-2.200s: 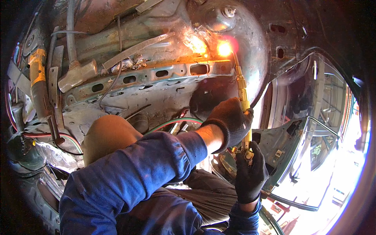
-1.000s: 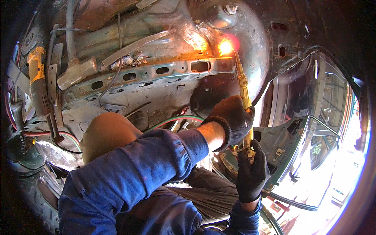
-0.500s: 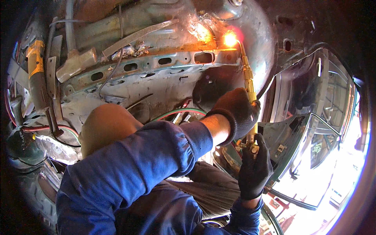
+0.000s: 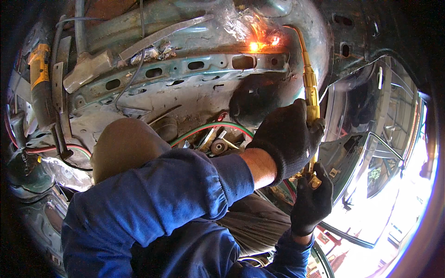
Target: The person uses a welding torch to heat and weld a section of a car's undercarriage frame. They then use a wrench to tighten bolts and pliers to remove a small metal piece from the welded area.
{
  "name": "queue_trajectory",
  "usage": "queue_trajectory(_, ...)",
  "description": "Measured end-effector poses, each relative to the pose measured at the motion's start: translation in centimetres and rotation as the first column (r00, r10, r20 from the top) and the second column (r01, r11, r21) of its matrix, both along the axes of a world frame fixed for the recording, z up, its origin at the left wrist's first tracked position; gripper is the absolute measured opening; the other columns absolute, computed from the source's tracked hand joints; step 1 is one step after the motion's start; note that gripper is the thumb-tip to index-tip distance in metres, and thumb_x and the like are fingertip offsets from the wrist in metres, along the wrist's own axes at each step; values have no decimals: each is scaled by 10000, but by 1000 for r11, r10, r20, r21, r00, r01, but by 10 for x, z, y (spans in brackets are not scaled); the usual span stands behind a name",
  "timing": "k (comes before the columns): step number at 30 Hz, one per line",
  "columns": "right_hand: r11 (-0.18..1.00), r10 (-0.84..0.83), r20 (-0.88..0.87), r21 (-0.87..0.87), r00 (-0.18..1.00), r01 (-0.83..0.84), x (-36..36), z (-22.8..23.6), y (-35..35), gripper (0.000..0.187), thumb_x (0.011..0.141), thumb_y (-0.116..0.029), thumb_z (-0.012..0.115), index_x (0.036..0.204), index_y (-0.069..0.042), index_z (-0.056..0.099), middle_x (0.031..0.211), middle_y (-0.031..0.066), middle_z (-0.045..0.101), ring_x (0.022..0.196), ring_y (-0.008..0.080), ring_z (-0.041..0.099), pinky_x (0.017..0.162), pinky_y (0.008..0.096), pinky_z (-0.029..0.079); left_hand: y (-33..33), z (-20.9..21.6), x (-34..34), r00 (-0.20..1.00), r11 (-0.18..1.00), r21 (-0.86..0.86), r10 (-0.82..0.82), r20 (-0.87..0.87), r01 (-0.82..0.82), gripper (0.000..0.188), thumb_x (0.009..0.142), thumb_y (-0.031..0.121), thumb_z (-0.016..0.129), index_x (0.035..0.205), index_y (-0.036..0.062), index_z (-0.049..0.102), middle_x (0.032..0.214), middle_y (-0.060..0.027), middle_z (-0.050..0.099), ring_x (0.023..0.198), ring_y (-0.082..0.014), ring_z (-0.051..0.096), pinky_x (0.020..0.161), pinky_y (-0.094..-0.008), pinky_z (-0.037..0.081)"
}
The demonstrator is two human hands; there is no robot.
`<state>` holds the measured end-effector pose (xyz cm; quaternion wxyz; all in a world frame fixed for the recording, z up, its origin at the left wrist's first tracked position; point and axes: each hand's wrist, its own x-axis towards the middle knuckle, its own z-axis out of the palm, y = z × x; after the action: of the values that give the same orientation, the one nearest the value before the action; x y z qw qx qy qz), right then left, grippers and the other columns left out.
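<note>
"Bare car-body metal fills the background, with a hammer and a yellow-and-black grinder at ten o'clock. What's changed?"

"The bright ball of flame at the torch's tip is gone. The thin bent tip shows bare at one o'clock, lifted away from the seam — yet a patch of metal left of it glows orange."

"And the hands?"

"The left hand, gloved, at three o'clock, is wrapped round the torch's body. The right hand, at four o'clock, curls closely about its base, beside a brass knob — whether it's turning that, I can't tell."

"Meaning?"

"Heating looks paused, I'd judge, with the metal hot."
</note>
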<state>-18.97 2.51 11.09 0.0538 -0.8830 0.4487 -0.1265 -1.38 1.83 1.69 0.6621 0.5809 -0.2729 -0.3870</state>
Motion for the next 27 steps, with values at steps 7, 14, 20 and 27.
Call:
queue_trajectory(7,990,-81,-118,108,990,94,2,-1,11,457,927,15,835,1358,72,693,1314,197,753,1164,275,752,1002,400,616,-8,-18,-10,989,988,66,-139,-55,142,364,1056,346,681,1073,-16,661,871,-253,714,813,-455,709,741,-546,547)
queue_trajectory(14,998,63,-133,29,989,-60,5,-9,6,484,913,-96,896,1347,23,717,1131,190,796,1002,235,787,847,369,636,-13,-23,-1,969,960,135,-237,-73,245,403,1049,341,673,1186,-35,617,913,-256,726,853,-447,727,779,-553,562)
queue_trajectory(20,997,30,-72,74,997,-24,2,-12,3,470,915,-118,904,1326,17,722,1122,197,797,987,235,794,832,372,640,-22,-38,-12,988,982,119,-152,25,148,486,1037,330,687,1289,-55,531,973,-265,716,905,-460,718,817,-551,561)
queue_trajectory(27,998,27,-47,62,999,-25,0,-16,3,459,909,-78,900,1321,21,725,1122,194,802,992,225,796,841,364,643,-19,-34,-10,983,977,116,-183,16,180,433,1049,342,669,1207,-57,606,925,-258,724,866,-459,723,788,-548,567)
